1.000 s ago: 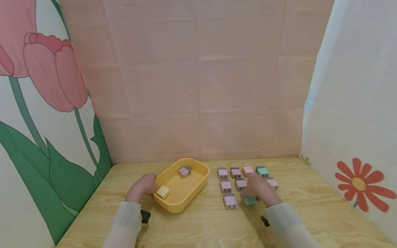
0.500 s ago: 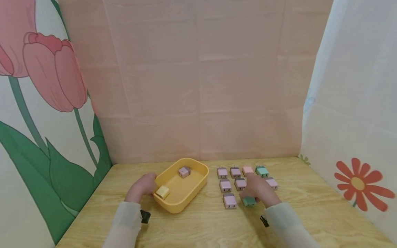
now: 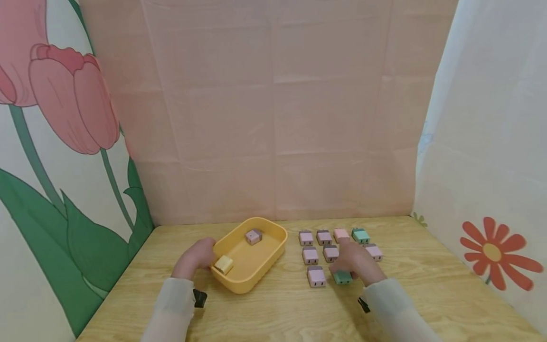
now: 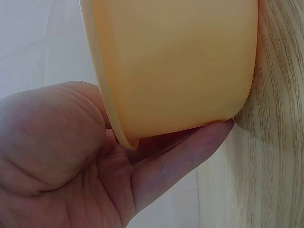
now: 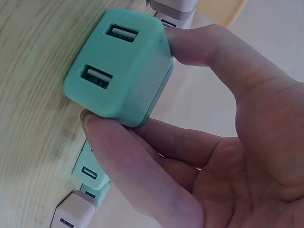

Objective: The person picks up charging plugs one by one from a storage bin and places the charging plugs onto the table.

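My left hand (image 3: 201,254) grips the left end of a yellow plastic basin (image 3: 270,260). In the left wrist view, fingers lie along the basin's outer wall (image 4: 185,71) and the thumb passes behind its rim. A purple USB charger (image 3: 254,236) and a yellow block-shaped piece (image 3: 224,264) lie inside. On the right, my right hand (image 3: 353,259) pinches a green USB charger (image 5: 121,66) between thumb and fingers, its two ports facing the camera. Beside it, to the left, sits a purple charger (image 3: 316,276). The right hand hides part of the rows behind.
Behind the right hand stand rows of chargers, mostly purple, with a pink charger (image 3: 341,234) and another green charger (image 3: 361,235) at the back. The wooden table (image 3: 265,316) meets a pink cloth backdrop (image 3: 273,142). Flower-printed sheets flank both sides.
The green charger in my right hand has tipped slightly, so its port face now shows toward the front. The left hand and basin have hardly moved.
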`<state>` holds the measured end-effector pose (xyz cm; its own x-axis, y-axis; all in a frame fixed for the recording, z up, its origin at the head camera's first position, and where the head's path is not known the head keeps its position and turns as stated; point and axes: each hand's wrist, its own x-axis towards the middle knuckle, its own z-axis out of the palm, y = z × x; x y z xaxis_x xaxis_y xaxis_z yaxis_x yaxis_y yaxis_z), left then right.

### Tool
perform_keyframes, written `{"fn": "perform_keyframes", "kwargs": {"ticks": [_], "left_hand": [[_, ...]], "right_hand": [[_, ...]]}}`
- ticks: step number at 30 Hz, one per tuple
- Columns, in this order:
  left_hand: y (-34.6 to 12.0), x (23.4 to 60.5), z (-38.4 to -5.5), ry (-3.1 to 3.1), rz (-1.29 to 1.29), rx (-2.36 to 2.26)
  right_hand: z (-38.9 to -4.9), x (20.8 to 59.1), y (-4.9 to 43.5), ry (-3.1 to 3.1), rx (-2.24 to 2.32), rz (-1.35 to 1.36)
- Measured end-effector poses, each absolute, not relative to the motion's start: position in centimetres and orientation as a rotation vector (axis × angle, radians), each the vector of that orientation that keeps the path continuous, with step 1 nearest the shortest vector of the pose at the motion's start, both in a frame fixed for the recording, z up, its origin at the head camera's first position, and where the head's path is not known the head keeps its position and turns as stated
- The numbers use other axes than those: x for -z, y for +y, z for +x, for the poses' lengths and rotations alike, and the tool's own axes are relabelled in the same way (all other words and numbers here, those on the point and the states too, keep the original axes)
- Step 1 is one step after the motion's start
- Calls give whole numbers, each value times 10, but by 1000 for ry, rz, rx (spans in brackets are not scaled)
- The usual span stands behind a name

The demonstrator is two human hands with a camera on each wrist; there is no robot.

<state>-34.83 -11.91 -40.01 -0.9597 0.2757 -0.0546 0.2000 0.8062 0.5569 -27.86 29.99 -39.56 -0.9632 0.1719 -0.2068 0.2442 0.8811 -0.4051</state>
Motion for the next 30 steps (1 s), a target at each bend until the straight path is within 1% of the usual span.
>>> {"fn": "perform_keyframes", "kwargs": {"ticks": [12, 30], "left_hand": [[-119, 399, -346, 2847, 372, -870], [-119, 402, -351, 2854, 362, -855]], "right_hand": [[-277, 397, 300, 2877, 672, 312], [-280, 398, 301, 2900, 556, 295]]}}
